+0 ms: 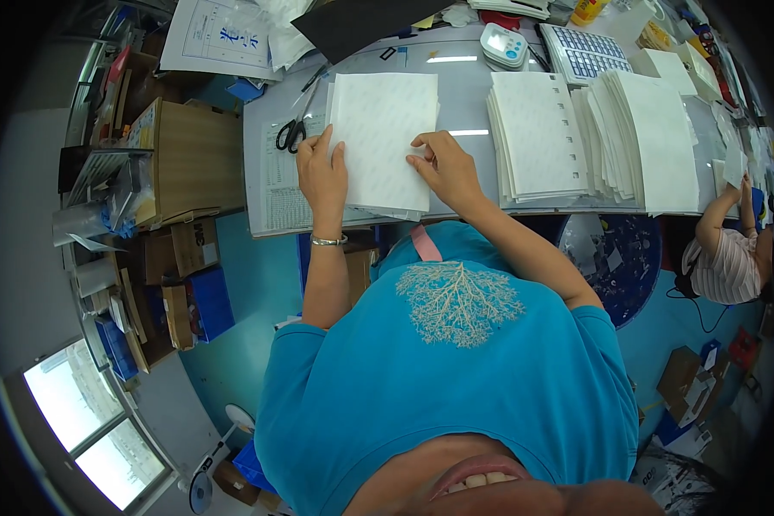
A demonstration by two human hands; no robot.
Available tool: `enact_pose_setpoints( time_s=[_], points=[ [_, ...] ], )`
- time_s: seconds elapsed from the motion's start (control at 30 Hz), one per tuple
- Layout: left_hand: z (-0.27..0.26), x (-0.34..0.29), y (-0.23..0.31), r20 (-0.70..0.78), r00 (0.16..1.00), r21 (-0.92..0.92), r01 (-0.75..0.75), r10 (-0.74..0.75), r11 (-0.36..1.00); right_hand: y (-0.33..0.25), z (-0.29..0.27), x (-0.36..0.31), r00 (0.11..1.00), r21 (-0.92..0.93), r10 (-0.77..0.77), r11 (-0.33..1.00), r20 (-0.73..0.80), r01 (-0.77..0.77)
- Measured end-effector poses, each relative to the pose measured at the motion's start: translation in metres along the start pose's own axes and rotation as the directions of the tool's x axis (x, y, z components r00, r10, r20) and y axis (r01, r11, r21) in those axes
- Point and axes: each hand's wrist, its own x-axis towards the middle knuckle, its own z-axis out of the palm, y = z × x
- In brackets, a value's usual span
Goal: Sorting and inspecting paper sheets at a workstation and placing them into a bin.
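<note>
A stack of white paper sheets (384, 129) lies on the table in front of me, its edges slightly uneven. My left hand (322, 176) is at the stack's left edge, fingers along the side and thumb over the top sheet, gripping it. Over the right edge, my right hand (447, 170) has bent fingers, with a gap between thumb and forefinger; their tips touch the top sheet. Beneath the stack, a printed sheet (288, 202) shows at the left. Black-handled scissors (291, 135) lie just left of my left hand.
Right of my hands stand a white stack with small notches (537, 138) and a fanned stack (662, 142). Behind them are a large-button keypad (586, 56) and a small white device (503, 45). Black sheet (365, 26) lies at the back. A co-worker's hands (735, 193) hold white paper at far right.
</note>
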Motion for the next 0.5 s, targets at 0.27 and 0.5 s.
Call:
enact_pose_setpoints(
  time_s=[0.27,0.5],
  points=[
    [0.0018,-0.0015,0.0016,-0.035,0.999,-0.026,0.000,-0.001,1.000,0.0070,0.0018,-0.0014,0.996,0.022,-0.090,0.996,0.027,0.090],
    [0.0057,0.0012,-0.0042,-0.009,0.995,-0.220,0.099,-0.103,0.971,0.0081,0.0018,-0.0024,0.994,0.035,-0.104,0.994,0.019,0.104]
  ],
)
